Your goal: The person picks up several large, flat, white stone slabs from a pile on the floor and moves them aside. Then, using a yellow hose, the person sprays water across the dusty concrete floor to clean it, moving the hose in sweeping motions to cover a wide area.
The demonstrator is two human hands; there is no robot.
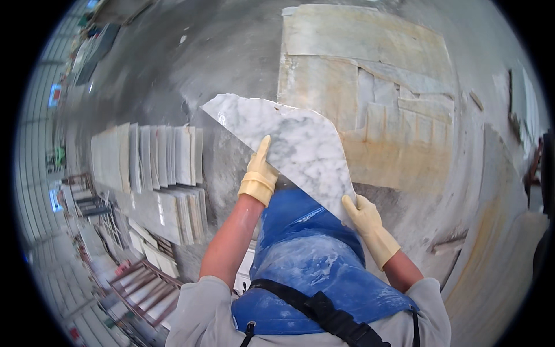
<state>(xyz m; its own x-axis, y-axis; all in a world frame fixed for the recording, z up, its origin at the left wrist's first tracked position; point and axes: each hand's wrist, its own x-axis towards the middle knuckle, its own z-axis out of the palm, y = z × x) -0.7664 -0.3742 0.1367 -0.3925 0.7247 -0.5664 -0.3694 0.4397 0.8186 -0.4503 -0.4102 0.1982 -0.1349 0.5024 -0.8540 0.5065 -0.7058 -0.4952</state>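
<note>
A white marble slab piece (289,139) with grey veins and broken, curved edges is held up in front of my blue apron (306,260). My left hand (260,173), in a yellow rubber glove, grips the slab's lower left edge with the thumb pointing up along its face. Also gloved in yellow, my right hand (364,217) holds the slab's lower right corner from beneath. The slab tilts, its upper left tip pointing toward the wet grey floor (225,52).
Large beige stone slabs (370,87), some cracked into pieces, lie on the floor ahead and to the right. Stacks of cut stone tiles (156,156) stand on edge at the left, with metal racks (139,283) below them.
</note>
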